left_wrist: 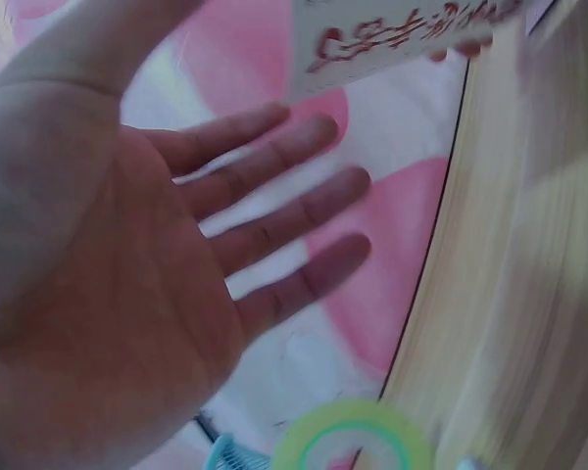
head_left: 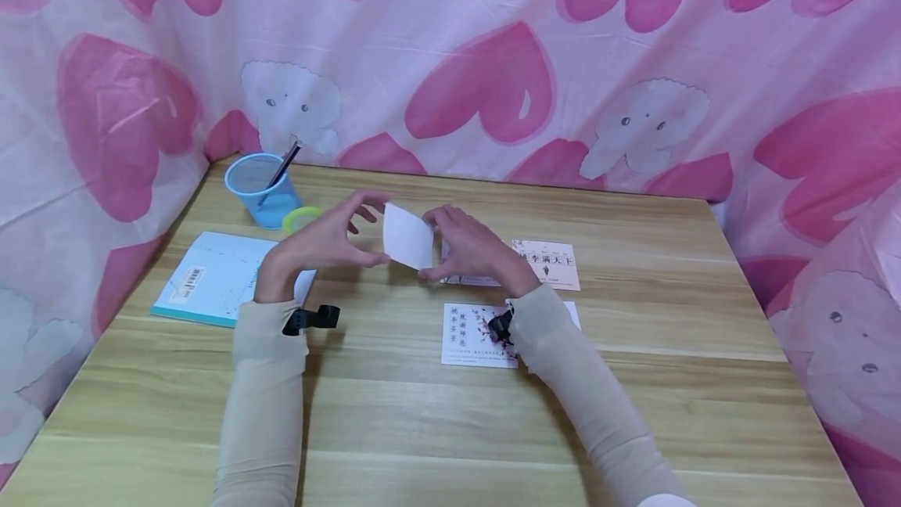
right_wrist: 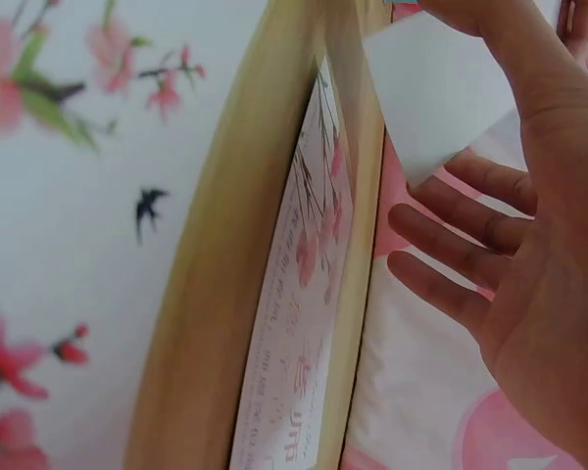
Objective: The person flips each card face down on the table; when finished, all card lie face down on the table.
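Note:
Raised above the table is a small card (head_left: 408, 236), its plain white back toward the head camera and slightly bowed. My left hand (head_left: 327, 239) pinches its left edge, with the thumb at the lower corner and a finger at the upper one. On the opposite edge my right hand (head_left: 473, 247) grips it likewise between thumb and finger. Red handwriting-style characters mark the card's far face (left_wrist: 402, 39) in the left wrist view. There, the left hand's other fingers (left_wrist: 294, 220) are spread. The right hand's remaining fingers (right_wrist: 461, 235) extend below the card in the right wrist view.
Several printed cards lie on the table (head_left: 380, 429): one (head_left: 556, 266) behind the right hand, another (head_left: 468, 343) near the right wrist. At left are a notebook (head_left: 218, 276), a blue mesh cup (head_left: 263, 194) holding pens, and a yellow-green tape roll (head_left: 301, 217). A pink heart curtain (head_left: 380, 61) hangs behind.

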